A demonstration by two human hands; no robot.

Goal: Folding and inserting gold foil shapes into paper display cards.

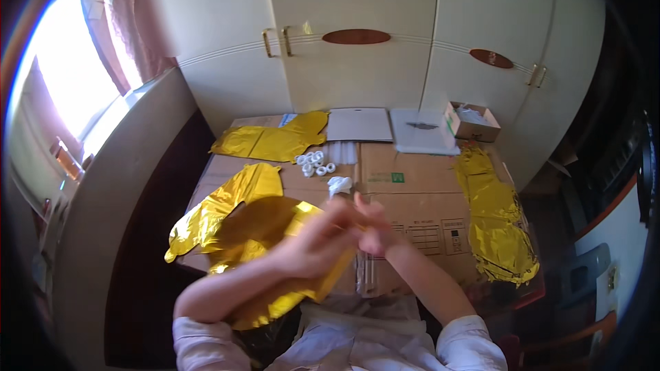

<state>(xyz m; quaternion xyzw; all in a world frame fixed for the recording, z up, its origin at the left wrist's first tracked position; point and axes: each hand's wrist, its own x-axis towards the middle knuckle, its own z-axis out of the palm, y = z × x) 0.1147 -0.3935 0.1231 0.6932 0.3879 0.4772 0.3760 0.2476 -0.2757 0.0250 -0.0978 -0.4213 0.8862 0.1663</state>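
My left hand (313, 244) and my right hand (375, 228) meet above the middle of the cardboard-covered table, slightly smeared by motion. Both sets of fingers are closed close together at the edge of a flat gold foil balloon (240, 237). The balloon hangs below and left of them, passing under my left forearm, and its lower end droops over the table's near edge. The exact grip is partly hidden by the fingers. Just beyond my hands lies a crumpled white piece (339, 185).
Another gold foil balloon (275, 139) lies at the back left, and one (491, 216) along the right edge. Several white rings (315, 163), clear strips (342, 152), a grey flat panel (359, 125), a clear plastic packet (423, 134) and a small box (473, 122) sit toward the cabinet.
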